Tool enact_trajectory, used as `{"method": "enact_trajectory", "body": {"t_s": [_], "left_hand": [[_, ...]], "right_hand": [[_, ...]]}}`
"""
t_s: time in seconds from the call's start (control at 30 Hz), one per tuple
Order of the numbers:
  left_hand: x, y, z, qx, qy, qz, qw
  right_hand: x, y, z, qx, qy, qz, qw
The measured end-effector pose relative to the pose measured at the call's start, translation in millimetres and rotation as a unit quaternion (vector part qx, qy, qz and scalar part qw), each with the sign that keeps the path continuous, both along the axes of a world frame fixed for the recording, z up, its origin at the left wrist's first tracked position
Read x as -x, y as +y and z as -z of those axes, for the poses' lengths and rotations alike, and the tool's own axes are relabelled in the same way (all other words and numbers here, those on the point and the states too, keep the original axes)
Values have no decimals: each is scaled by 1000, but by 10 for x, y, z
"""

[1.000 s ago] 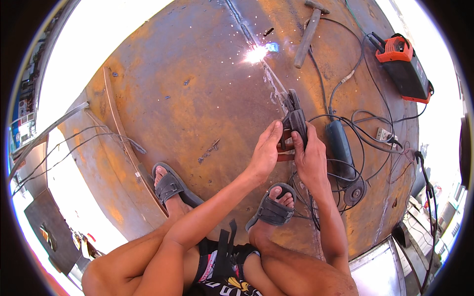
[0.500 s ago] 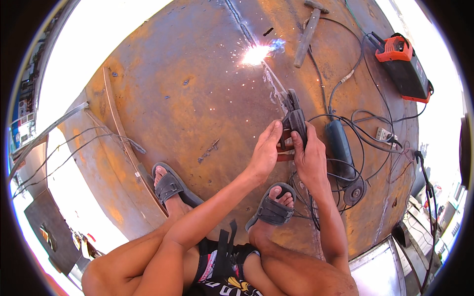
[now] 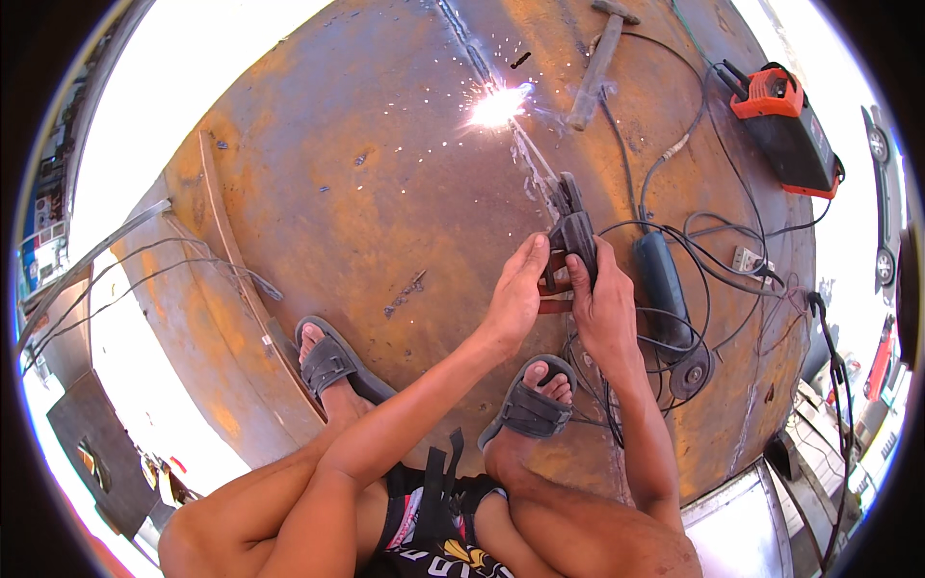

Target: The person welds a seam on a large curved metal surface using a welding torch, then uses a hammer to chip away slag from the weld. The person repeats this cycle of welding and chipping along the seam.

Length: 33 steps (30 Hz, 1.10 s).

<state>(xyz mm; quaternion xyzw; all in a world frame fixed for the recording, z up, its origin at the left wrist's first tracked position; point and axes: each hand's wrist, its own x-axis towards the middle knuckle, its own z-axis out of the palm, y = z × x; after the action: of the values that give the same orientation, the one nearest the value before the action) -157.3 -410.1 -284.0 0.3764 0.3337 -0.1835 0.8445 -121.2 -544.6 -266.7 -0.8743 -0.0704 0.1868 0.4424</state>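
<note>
My left hand and my right hand are both closed around the black electrode holder. A thin welding electrode reaches forward from its jaws. At the rod's far tip a bright white arc throws sparks over the rusty steel plate. The arc burns on a seam; beyond it runs a dark weld bead, and rough pale marks continue on the near side. Glare hides the exact tip of the rod.
A hammer lies right of the arc. Farther right stand an orange-and-black welding machine, an angle grinder, looped cables and a power strip. My sandalled feet rest on the plate; a curved metal strip lies left.
My hands keep their grip on the electrode holder, almost still. The bluish flare right of the arc has shrunk. Parked vehicles now show at the far right edge.
</note>
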Motion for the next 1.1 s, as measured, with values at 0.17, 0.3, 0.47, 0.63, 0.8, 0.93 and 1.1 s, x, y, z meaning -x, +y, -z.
{"method": "enact_trajectory", "body": {"t_s": [0.17,0.3,0.47,0.63,0.8,0.93,1.1], "left_hand": [[-11,-2,-49,-9,1,2,1000],[6,4,-11,-6,-10,6,1000],[-2,-2,-18,-8,-2,8,1000],[6,-7,2,0,0,1,1000],[15,2,25,8,-4,2,1000],[8,-2,15,-2,-11,5,1000],[10,-4,5,1,-10,3,1000]], "right_hand": [[2,0,-18,6,-4,2,1000],[-3,-8,-23,5,0,-1,1000],[3,-1,-22,9,-4,0,1000],[12,-10,8,18,-12,0,1000],[1,-7,-22,11,7,0,1000],[11,-11,0,25,-14,-2,1000],[14,-15,5,23,-8,-1,1000]]}}
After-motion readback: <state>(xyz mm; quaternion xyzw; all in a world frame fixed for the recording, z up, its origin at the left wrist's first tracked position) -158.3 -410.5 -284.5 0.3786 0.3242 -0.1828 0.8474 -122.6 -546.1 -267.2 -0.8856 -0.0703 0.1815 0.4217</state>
